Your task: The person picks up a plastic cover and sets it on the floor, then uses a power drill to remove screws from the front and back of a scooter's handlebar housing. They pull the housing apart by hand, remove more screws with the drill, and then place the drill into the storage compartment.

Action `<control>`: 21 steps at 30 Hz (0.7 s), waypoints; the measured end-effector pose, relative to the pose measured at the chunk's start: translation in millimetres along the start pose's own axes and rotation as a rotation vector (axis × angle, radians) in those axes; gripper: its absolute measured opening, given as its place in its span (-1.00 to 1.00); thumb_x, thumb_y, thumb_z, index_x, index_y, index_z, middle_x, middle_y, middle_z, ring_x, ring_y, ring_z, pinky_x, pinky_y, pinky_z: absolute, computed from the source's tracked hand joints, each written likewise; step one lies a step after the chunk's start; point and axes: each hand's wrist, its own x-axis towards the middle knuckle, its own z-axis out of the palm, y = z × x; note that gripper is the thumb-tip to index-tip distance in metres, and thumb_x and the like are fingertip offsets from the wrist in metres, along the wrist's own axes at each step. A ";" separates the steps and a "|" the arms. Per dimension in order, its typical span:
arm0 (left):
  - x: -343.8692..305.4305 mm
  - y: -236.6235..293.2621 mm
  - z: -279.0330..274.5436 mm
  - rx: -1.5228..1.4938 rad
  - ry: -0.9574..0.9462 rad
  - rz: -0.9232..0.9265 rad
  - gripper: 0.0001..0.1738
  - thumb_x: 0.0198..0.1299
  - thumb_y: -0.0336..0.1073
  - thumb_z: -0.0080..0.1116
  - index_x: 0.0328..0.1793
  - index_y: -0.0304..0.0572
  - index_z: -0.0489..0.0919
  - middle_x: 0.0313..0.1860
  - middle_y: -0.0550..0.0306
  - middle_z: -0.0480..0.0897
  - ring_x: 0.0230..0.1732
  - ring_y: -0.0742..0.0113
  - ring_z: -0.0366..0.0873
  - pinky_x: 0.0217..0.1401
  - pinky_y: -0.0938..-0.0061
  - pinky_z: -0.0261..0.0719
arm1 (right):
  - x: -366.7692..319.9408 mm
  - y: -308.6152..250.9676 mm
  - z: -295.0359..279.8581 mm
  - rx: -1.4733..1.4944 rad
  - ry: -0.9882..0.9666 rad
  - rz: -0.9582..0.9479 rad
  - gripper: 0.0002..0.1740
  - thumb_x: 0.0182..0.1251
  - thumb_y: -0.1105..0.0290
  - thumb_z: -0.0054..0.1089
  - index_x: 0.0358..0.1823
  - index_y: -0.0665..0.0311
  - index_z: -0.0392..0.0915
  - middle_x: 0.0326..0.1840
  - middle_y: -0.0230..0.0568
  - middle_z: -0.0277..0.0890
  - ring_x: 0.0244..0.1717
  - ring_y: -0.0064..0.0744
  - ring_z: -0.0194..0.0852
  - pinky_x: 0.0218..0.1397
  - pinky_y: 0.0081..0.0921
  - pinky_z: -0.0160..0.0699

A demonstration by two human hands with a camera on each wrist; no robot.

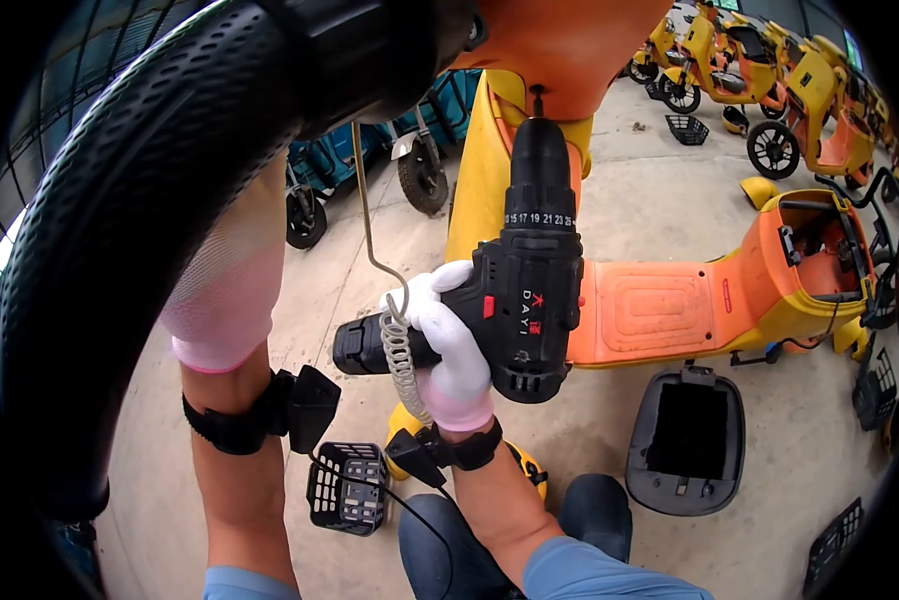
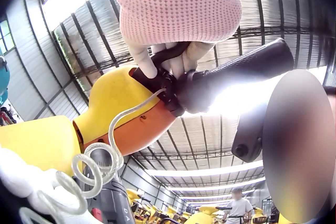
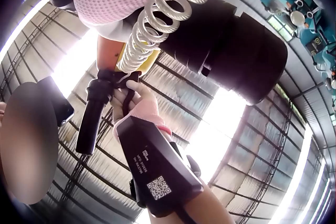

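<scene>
A black cordless drill [image 1: 531,300] points up, its bit against the underside of the scooter's orange front cover [image 1: 559,45]. My gloved right hand [image 1: 454,345] grips its handle, fingers wrapped round it; a pale coiled cord [image 1: 399,360] hangs across that hand. My left hand [image 1: 231,270] is up behind the black handlebar grip [image 1: 159,150], which hides its fingers in the head view. In the left wrist view, the left hand [image 2: 176,29] has its fingers curled round the black brake lever [image 2: 170,52], beside the handlebar grip [image 2: 252,69].
The scooter's orange footboard [image 1: 649,308] extends right. On the floor lie a black seat-like part [image 1: 637,480] and a black basket [image 1: 347,490]. More yellow scooters [image 1: 819,110] stand at the upper right. In the left wrist view, a person [image 2: 239,205] stands in the background.
</scene>
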 end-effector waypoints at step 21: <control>-20.6 26.4 -16.7 -0.252 -0.049 -0.106 -0.56 0.36 -0.14 0.17 0.26 -0.21 0.48 0.02 0.03 0.56 0.08 0.18 0.55 0.19 0.25 0.54 | 0.3 -9.4 -5.6 -0.013 0.054 0.006 -0.89 0.34 0.60 0.13 -0.20 0.25 0.44 -0.38 -0.34 0.52 -0.28 -0.50 0.53 -0.01 -0.40 0.59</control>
